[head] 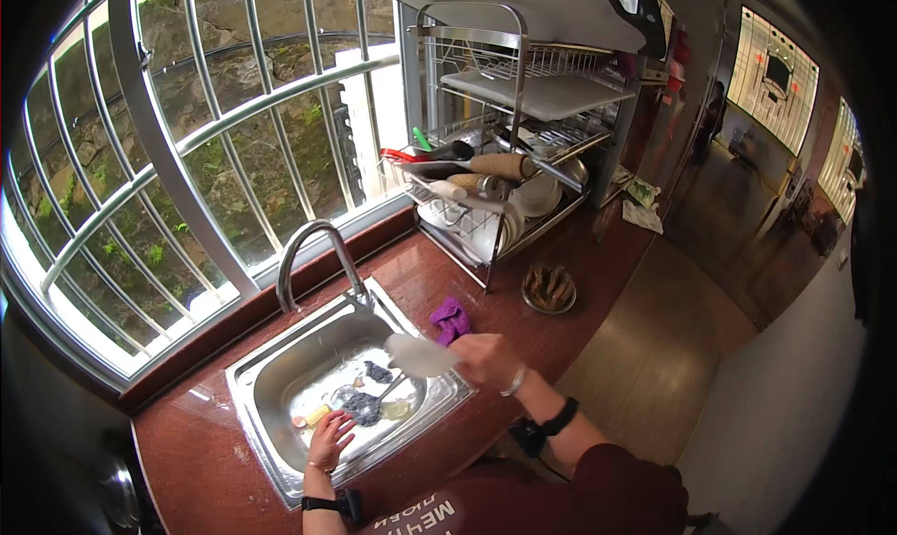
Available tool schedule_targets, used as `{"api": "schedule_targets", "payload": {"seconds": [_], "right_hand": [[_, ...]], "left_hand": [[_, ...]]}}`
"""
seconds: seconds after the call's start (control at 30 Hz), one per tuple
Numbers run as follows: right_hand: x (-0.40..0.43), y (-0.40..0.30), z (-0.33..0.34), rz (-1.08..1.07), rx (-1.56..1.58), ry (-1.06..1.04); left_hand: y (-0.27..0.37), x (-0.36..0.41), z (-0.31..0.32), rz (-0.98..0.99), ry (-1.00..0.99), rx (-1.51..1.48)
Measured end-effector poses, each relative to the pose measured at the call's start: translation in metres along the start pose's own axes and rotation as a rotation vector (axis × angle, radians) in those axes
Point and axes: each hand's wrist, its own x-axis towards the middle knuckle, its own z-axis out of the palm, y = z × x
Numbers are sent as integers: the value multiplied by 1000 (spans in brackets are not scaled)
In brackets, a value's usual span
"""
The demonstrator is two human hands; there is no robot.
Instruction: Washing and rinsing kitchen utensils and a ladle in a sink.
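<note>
My right hand (490,362) grips a whitish dish (422,356), blurred and tilted over the right rim of the stainless steel sink (245,402). My left hand (330,440) hovers at the near side of the basin with fingers apart and nothing in it. By its fingertips lie a yellow sponge (318,415) and a small pinkish piece (299,421). Dark scrubbing material (361,409) sits on the basin floor with a thin metal handle beside it, and another dark clump (378,372) lies farther back. A pale greenish block (396,411) rests to the right.
A curved faucet (308,230) rises behind the basin. On the red countertop (189,458) lie a purple cloth (450,320) and a metal bowl (549,289) of brown elongated items. A loaded dish rack (490,276) stands at the back, beside the barred window (224,125).
</note>
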Motion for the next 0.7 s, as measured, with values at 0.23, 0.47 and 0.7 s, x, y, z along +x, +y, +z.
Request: {"api": "schedule_targets", "payload": {"seconds": [0.23, 0.47, 0.7], "right_hand": [[-16, 98, -180, 567, -198, 318], [32, 248, -264, 614, -293, 182], [161, 358, -218, 682, -465, -187]], "left_hand": [[-27, -1, 26, -12, 264, -53], [-19, 34, 97, 62, 311, -120], [-13, 20, 138, 177, 336, -170]]}}
